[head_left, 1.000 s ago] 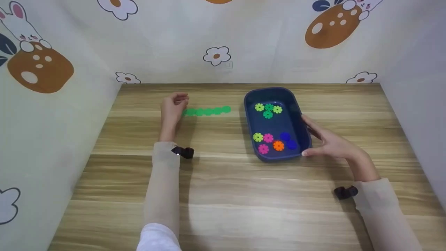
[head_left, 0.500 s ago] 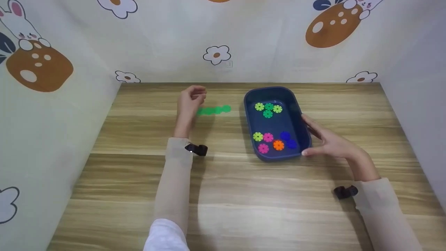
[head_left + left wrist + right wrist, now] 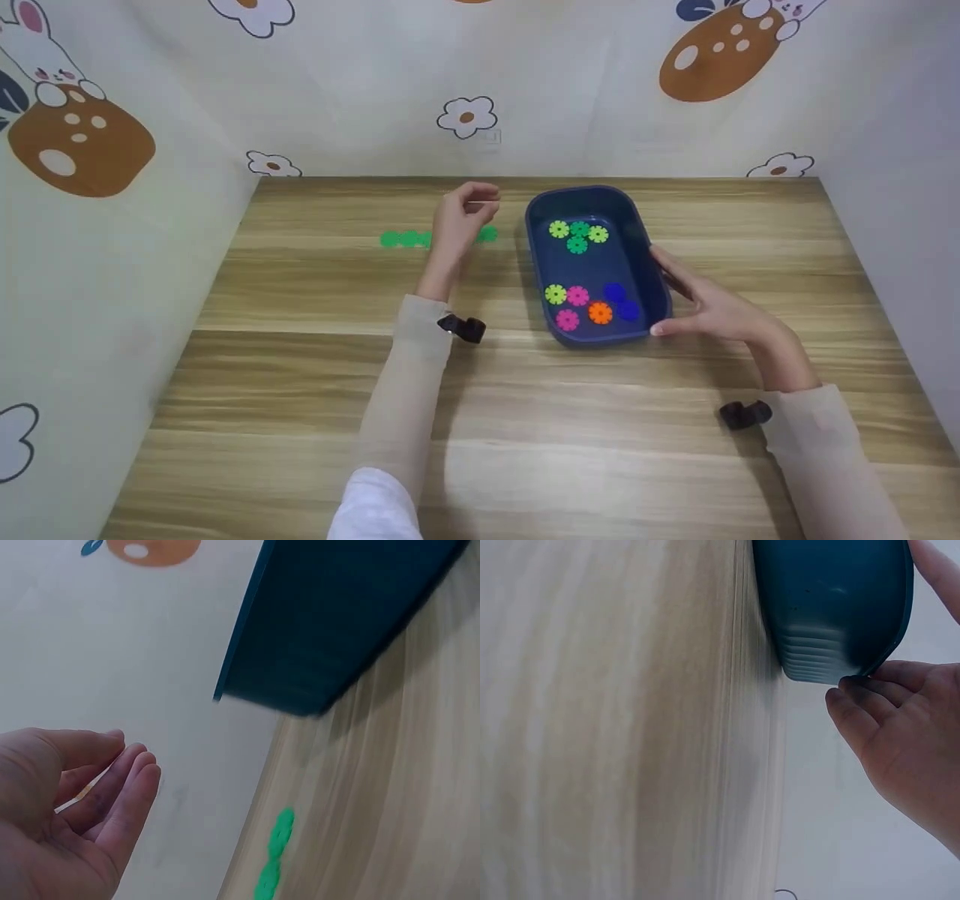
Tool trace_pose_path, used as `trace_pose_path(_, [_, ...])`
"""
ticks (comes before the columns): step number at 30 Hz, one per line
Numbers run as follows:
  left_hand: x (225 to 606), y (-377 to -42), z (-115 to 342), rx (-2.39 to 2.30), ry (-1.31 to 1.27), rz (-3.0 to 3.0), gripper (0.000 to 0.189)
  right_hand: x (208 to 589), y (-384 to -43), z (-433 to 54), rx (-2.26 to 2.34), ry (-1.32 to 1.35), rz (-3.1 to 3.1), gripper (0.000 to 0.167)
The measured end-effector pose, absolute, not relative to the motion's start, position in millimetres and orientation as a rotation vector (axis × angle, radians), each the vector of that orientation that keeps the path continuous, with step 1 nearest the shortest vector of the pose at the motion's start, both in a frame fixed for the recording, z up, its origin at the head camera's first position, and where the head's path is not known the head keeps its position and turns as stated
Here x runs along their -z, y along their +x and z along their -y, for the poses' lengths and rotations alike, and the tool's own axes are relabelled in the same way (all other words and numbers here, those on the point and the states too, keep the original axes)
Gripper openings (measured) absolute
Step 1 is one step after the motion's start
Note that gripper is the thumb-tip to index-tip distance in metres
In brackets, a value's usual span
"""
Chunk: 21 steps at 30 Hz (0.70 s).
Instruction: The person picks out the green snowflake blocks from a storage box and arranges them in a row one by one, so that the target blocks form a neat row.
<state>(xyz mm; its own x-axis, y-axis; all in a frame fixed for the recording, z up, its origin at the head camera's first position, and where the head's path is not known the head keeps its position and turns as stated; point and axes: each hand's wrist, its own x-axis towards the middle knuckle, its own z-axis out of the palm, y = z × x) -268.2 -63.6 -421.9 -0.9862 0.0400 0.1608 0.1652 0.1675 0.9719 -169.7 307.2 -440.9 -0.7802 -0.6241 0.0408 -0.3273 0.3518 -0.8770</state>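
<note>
In the head view, my left hand (image 3: 456,229) hovers over a row of green snowflake discs (image 3: 397,239) on the table, hiding the row's middle. Its fingers are loosely bent. The left wrist view shows thumb and fingertips close together, with nothing visible between them. To the right stands a dark blue plastic tray (image 3: 592,266). My right hand (image 3: 716,307) holds the tray by its near right corner, thumb at the near end and fingers along the right side. Inside lie yellow-green and green discs (image 3: 577,245) at the far end, and pink, orange, blue and yellow-green discs (image 3: 600,313) nearer.
The wood-grain table (image 3: 300,375) meets a patterned cloth wall (image 3: 360,112) behind, with more wall at both sides. Small black wrist cameras (image 3: 463,328) sit on both sleeves.
My left hand has moved right along the green row, from its left end to near its right end, uncovering the left discs. The right hand and tray have stayed put.
</note>
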Motion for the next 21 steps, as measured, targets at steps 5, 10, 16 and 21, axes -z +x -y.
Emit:
trace_pose_path(5, [419,-263,35,1.931,-0.297,2.36,0.021,441,-170,-307,1.394,-0.873,-2.32,0.107])
trace_pose_path(10, [419,-257,3,1.897,-0.434,2.449,0.023,440,-170,-306,1.406,-0.873,-2.314,0.107])
trace_pose_path(16, [424,-258,-28,1.878,-0.53,2.518,0.028,440,-170,-305,1.407,-0.881,-2.316,0.107])
trace_pose_path(21, [427,-262,-44,1.826,-0.565,2.641,0.031,440,-171,-306,1.393,-0.87,-2.327,0.108])
